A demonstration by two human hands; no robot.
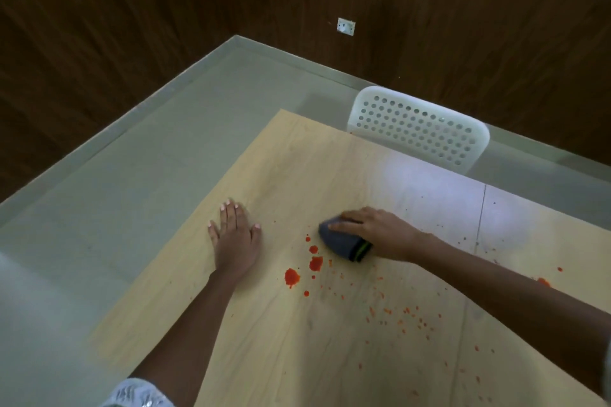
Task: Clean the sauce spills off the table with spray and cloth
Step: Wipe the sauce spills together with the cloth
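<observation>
A white patterned sleeve (139, 395) shows at the bottom edge, at the base of the left forearm. Orange-red sauce specks (401, 317) are scattered across the near part of the light wood-grain tabletop (297, 357), and beyond them sit larger red sauce blobs (292, 276), the biggest lying between the two hands.

The left hand (235, 235) rests palm down on the tabletop with its grip spread flat and holding nothing, fingers pointing away from the person toward the far left edge.

To its right, the right hand (377, 231) presses down on a dark grey cloth (340, 241) that has a green stripe near one end. The grip is laid over the cloth's top, fingers extended and pointing left, pinning it rather than pinching it. The cloth is bunched into a wedge; its long axis runs from upper left to lower right, its narrower end pointing left and away, its striped end toward the person. It lies on the tabletop just beyond the sauce blobs.

Farther on, the tabletop carries a pale glare patch and a thin seam line. A white perforated chair back (420, 129) stands at the far edge. Behind it are grey floor (165, 158), dark wood-panelled walls (132, 10) meeting in a corner, and a white wall socket (346, 26).
</observation>
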